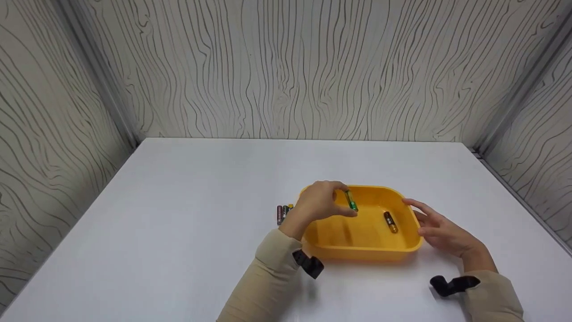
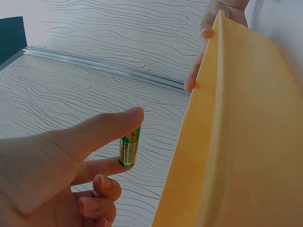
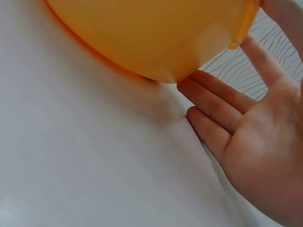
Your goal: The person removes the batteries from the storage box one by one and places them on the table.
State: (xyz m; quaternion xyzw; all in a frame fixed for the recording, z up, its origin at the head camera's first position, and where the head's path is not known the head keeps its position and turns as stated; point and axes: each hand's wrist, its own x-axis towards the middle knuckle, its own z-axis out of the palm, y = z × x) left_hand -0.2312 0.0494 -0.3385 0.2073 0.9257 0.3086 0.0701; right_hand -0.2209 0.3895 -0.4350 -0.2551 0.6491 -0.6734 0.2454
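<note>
On the white table (image 1: 178, 232), item one: yellow tray (image 1: 357, 246), shallow, rounded corners. Over its left part, my left hand (image 1: 319, 203) pinches a green battery (image 1: 351, 200) between thumb and forefinger, other fingers curled under. Item two: brown battery (image 1: 390, 222), lying on the tray floor, right of centre. My right hand (image 1: 442, 232), fingers straight and spread, touches the tray's right wall. Item three: loose batteries (image 1: 283, 212) on the table, just beside the tray's left edge.
</note>
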